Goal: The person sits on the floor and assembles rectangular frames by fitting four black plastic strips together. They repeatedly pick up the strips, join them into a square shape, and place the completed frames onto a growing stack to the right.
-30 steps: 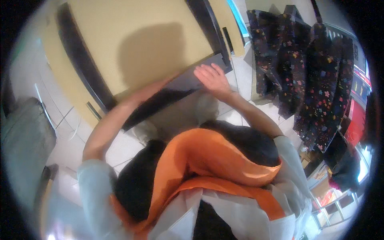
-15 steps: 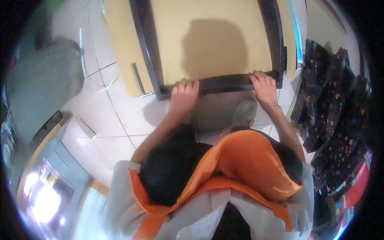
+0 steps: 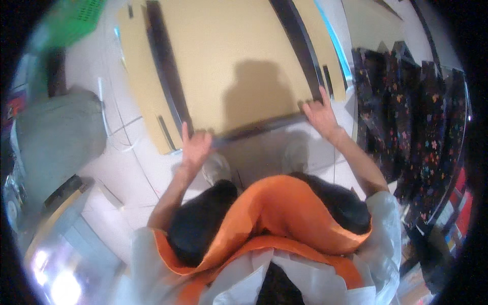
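A large dark frame point(image 3: 165, 66) lies over a tan board point(image 3: 218, 46), which stretches away from me. My left hand point(image 3: 195, 148) grips the frame's near-left corner, its fingers curled over the near bar and one finger pointing up along the left bar. At the near-right corner, my right hand point(image 3: 321, 119) holds the frame in the same way, one finger stretched along the right bar. The thumbs are hidden. Short dark strips show on the board outside both side bars. My head's shadow falls on the board inside the frame.
Dark flower-patterned cloth point(image 3: 406, 127) hangs in folds at the right. A grey-green rounded thing point(image 3: 61, 127) stands at the left, with a green basket point(image 3: 76, 20) beyond it. Thin white cord point(image 3: 104, 109) lies on the tiled floor point(image 3: 137, 168).
Both hands have shifted to the frame's near corners, and a finger of each now stretches along a side bar. The view has tilted, showing more of the board's left side and the green basket.
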Available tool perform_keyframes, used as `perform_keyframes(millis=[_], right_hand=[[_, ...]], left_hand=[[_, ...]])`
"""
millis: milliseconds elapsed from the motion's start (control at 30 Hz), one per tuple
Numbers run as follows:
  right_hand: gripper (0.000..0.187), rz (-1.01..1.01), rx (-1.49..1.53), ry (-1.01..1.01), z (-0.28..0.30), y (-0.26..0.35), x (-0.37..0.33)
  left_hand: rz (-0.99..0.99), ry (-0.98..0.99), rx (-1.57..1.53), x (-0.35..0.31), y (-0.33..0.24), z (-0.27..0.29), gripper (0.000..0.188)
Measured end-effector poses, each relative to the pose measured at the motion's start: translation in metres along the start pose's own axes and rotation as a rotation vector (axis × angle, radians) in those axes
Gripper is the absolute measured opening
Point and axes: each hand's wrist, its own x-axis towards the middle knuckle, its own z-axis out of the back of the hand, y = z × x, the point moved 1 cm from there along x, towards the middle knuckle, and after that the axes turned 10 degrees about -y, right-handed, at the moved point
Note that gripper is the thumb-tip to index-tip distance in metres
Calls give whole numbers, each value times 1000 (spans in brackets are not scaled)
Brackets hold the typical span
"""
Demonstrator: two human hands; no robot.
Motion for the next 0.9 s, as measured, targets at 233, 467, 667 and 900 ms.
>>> perform_keyframes(millis=[233,467,667,900], right_hand=[[45,-202,788,462,75,31,-62],[53,-719,790,-386,32,-110,79],[64,-824,705,-244,-29,-135,245],[43,-782,766,-357,-61,-132,217]], left_hand=[[-300,-46,-245,-74,23,26,41],[338,-692,-417,107,115,79,53],[1015,-706,-532,202,239,6,56],[857,-750,-596,173,177,31,42]])
